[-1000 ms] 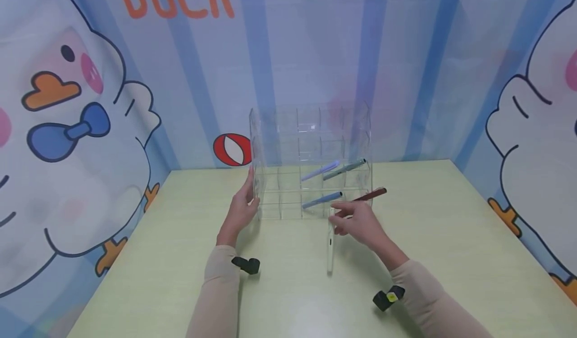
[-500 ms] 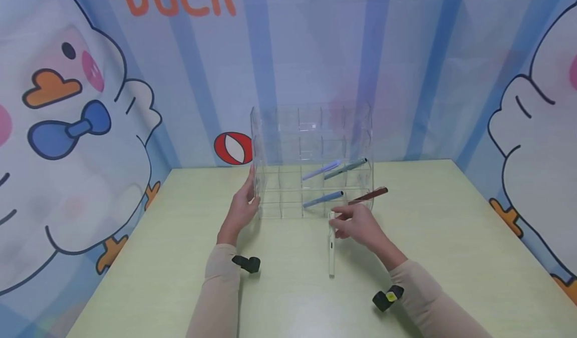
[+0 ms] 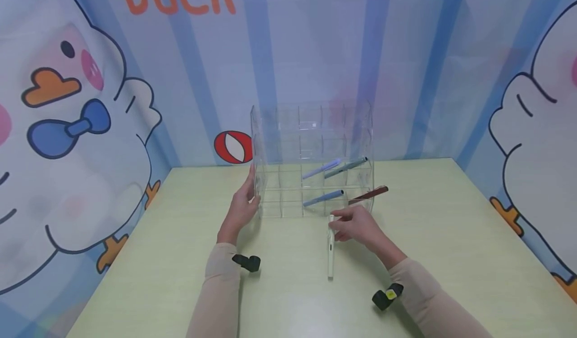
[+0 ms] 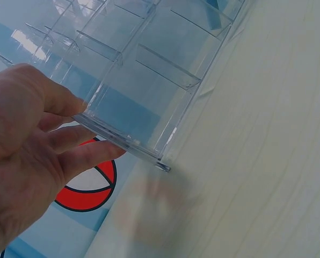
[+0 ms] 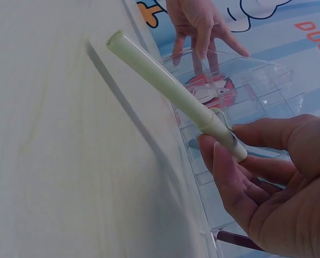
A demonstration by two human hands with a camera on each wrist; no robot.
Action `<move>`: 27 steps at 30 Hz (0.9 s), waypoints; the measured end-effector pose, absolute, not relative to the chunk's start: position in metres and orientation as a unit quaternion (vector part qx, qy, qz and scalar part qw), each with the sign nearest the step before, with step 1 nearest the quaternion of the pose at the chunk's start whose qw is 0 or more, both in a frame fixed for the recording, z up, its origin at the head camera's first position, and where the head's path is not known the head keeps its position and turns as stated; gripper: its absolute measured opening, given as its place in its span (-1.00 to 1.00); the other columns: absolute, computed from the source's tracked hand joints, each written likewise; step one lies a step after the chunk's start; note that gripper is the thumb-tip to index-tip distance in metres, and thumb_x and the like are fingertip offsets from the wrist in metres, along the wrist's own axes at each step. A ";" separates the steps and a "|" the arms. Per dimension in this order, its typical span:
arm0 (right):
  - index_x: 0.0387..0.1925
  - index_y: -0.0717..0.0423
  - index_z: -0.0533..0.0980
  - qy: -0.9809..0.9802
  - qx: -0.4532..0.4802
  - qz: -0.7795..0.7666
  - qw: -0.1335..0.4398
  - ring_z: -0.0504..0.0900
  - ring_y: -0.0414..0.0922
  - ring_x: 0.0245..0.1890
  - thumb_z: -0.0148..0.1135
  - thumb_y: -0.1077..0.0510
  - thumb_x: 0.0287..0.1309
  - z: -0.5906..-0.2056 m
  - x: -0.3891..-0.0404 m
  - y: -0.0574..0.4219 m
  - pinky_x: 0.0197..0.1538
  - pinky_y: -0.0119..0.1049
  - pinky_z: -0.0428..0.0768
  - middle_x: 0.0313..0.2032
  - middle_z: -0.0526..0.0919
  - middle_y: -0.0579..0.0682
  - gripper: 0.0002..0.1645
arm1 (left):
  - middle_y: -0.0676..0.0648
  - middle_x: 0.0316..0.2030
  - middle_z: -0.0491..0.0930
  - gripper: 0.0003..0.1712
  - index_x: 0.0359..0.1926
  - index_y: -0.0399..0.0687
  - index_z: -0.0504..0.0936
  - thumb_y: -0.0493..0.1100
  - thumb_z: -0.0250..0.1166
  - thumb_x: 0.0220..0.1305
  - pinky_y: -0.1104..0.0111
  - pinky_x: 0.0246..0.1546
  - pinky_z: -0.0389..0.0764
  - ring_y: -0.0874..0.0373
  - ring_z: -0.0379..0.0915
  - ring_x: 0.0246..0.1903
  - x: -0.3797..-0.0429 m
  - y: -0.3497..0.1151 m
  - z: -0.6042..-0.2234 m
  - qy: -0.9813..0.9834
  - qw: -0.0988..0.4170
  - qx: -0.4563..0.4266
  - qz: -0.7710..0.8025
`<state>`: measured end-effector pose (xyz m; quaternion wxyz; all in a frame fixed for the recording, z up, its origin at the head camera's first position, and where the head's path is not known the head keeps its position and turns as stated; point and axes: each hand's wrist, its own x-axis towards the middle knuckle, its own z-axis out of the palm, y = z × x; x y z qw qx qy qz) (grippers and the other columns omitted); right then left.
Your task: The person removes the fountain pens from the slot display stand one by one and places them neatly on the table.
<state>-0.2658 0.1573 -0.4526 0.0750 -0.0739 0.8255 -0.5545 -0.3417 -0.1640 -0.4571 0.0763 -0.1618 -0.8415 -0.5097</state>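
- Right grip [image 3: 358, 225] pinches the pale pen [image 3: 331, 259] above the tabletop [image 3: 279, 288], in front of the rack [image 3: 311, 147].
- Left grip [image 3: 241, 208] holds the rack, toward the tabletop's back edge.
- Probably positioning the pen; next likely calls for angling it rackward.

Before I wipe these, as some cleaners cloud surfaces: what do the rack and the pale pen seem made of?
Rack: probably clear acrylic, glossy; the backdrop shows through and highlights line its edges.
Pale pen: likely smooth plastic, judging by its barrel's soft sheen, though painted metal is possible.
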 end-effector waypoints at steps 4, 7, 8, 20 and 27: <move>0.17 0.46 0.51 0.823 -0.064 -0.558 0.086 0.74 0.00 -0.46 0.34 0.25 0.19 -0.453 -0.267 0.157 -0.33 -0.17 0.74 -0.27 0.74 0.16 -0.46 | 0.00 0.56 -0.04 0.09 0.57 0.57 -0.23 -0.48 0.08 0.38 0.01 0.37 0.26 -0.04 0.04 0.47 -0.343 -0.164 -0.456 -0.840 0.076 -0.165 -0.511; 0.17 0.46 0.50 0.821 -0.060 -0.559 0.094 0.74 0.00 -0.46 0.34 0.26 0.19 -0.453 -0.267 0.157 -0.33 -0.17 0.74 -0.29 0.74 0.15 -0.46 | -0.01 0.56 -0.03 0.08 0.58 0.50 -0.22 -0.49 0.09 0.38 0.01 0.37 0.26 -0.05 0.05 0.47 -0.342 -0.164 -0.456 -0.839 0.078 -0.167 -0.512; 0.17 0.47 0.50 0.821 -0.059 -0.560 0.096 0.74 -0.01 -0.46 0.34 0.26 0.20 -0.454 -0.267 0.156 -0.33 -0.17 0.74 -0.29 0.73 0.14 -0.46 | -0.02 0.56 -0.03 0.07 0.59 0.46 -0.21 -0.49 0.09 0.38 0.01 0.36 0.26 -0.05 0.05 0.47 -0.342 -0.164 -0.456 -0.839 0.079 -0.167 -0.512; 0.17 0.45 0.51 0.816 -0.055 -0.563 0.119 0.74 -0.01 -0.46 0.35 0.25 0.19 -0.456 -0.268 0.156 -0.32 -0.18 0.74 -0.31 0.74 0.13 -0.46 | -0.01 0.56 -0.04 0.03 0.61 0.33 -0.20 -0.47 0.09 0.38 -0.01 0.36 0.26 -0.07 0.05 0.47 -0.343 -0.164 -0.456 -0.840 0.079 -0.166 -0.510; 0.16 0.49 0.50 0.812 -0.068 -0.565 0.133 0.74 0.00 -0.48 0.36 0.26 0.18 -0.460 -0.267 0.156 -0.36 -0.18 0.74 -0.30 0.74 0.17 -0.45 | 0.00 0.56 -0.05 0.03 0.61 0.32 -0.20 -0.48 0.09 0.38 0.00 0.37 0.26 -0.05 0.04 0.47 -0.343 -0.164 -0.457 -0.839 0.074 -0.162 -0.514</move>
